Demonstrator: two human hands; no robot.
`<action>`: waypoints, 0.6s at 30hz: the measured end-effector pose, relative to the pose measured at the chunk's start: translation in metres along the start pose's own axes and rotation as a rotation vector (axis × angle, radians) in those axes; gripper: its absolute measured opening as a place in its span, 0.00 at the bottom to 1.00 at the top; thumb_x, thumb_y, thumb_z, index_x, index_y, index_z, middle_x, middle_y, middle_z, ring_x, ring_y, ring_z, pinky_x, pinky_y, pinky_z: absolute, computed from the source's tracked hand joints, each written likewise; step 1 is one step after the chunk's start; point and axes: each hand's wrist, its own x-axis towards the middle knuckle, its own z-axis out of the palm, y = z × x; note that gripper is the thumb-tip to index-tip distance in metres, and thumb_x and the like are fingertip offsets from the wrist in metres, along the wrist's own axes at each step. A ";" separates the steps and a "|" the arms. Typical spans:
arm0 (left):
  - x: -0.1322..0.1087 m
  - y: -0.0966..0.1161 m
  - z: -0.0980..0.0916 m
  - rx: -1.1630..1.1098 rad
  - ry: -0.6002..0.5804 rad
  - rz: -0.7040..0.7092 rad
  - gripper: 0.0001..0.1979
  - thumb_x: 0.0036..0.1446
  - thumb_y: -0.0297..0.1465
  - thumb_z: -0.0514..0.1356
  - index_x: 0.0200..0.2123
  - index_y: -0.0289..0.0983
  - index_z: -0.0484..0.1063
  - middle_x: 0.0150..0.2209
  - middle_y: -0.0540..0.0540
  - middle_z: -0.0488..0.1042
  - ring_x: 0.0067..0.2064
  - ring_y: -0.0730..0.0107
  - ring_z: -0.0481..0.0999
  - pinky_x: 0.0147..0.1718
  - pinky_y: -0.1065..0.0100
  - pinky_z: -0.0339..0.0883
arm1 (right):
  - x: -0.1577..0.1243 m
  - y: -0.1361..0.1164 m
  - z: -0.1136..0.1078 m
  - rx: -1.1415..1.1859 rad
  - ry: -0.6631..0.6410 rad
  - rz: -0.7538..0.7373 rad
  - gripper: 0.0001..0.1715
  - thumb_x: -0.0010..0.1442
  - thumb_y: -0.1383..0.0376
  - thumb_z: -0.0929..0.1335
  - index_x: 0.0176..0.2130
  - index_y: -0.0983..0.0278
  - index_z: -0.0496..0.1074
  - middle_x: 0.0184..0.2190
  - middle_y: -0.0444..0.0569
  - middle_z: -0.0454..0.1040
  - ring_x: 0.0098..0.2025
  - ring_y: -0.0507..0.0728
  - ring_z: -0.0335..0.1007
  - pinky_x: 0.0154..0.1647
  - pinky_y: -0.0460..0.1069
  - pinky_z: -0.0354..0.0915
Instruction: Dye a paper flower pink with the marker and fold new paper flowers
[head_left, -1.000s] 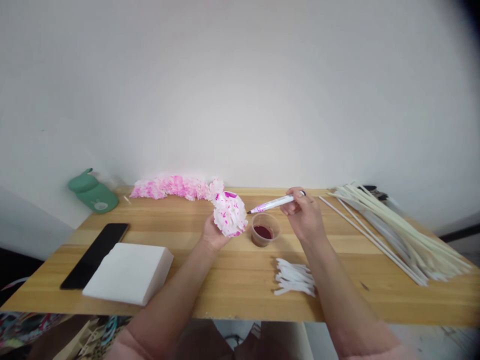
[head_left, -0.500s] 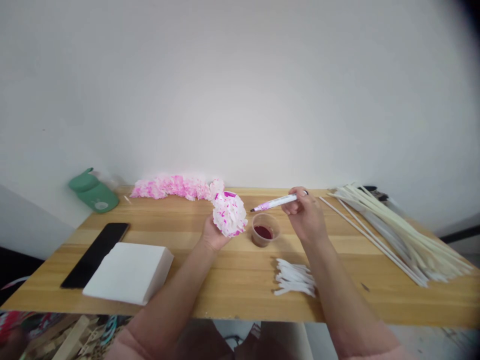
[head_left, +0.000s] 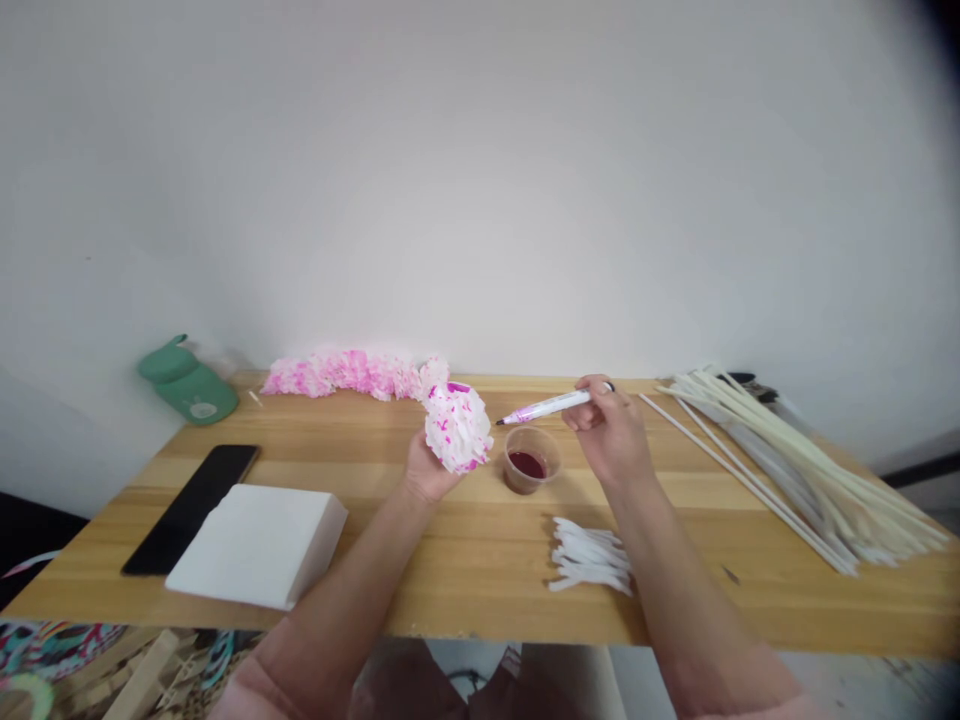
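Lying on its side at the far left of the wooden worktop (head_left: 480, 560), a green bottle (head_left: 186, 385) shows a pale round mark, but no writing on it can be read. Nearer the front edge a black phone (head_left: 191, 508) lies flat, just beside a thick white stack of paper (head_left: 259, 545). Along the wall behind them, a row of pink flowers (head_left: 352, 374) runs toward the middle.

The person's left hand (head_left: 427, 470), its forearm reaching in from the lower edge, is turned palm up and closed round the base of a paper flower (head_left: 457, 427). This flower is white with pink specks and is held above the middle of the worktop. Just right of it, the dark tip of a pen (head_left: 551, 405) points at the petals from close by; whether it touches them cannot be told. The pen's barrel is white with pink print too small to read.

Below the pen stands a small clear cup (head_left: 529, 460) of dark red liquid. The right hand (head_left: 611, 435) pinches the pen's rear end between thumb and fingers, with the wrist raised off the wood. A small pile of white strips (head_left: 589, 555) lies beside the right forearm. At the far right, a long bundle of pale sticks (head_left: 795, 460) lies slantwise.
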 end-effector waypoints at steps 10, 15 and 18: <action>-0.003 -0.002 0.002 -0.001 0.048 -0.004 0.15 0.58 0.33 0.50 0.41 0.38 0.76 0.37 0.42 0.78 0.38 0.59 0.77 0.44 0.54 0.67 | -0.001 0.004 0.003 -0.048 -0.010 0.001 0.13 0.52 0.55 0.72 0.30 0.61 0.72 0.14 0.38 0.57 0.18 0.47 0.52 0.21 0.45 0.54; -0.002 -0.002 0.006 -0.007 0.058 0.011 0.16 0.59 0.34 0.49 0.41 0.38 0.76 0.35 0.42 0.78 0.37 0.60 0.77 0.42 0.56 0.69 | 0.002 -0.014 -0.006 -0.061 0.045 -0.087 0.10 0.53 0.58 0.71 0.28 0.61 0.72 0.13 0.38 0.55 0.18 0.48 0.50 0.21 0.46 0.51; -0.002 -0.002 0.007 -0.013 0.071 0.032 0.16 0.60 0.34 0.49 0.41 0.38 0.76 0.35 0.42 0.78 0.36 0.61 0.77 0.39 0.58 0.69 | 0.000 -0.029 -0.016 -0.269 0.114 -0.258 0.09 0.53 0.60 0.70 0.25 0.61 0.71 0.14 0.40 0.58 0.18 0.48 0.49 0.20 0.47 0.48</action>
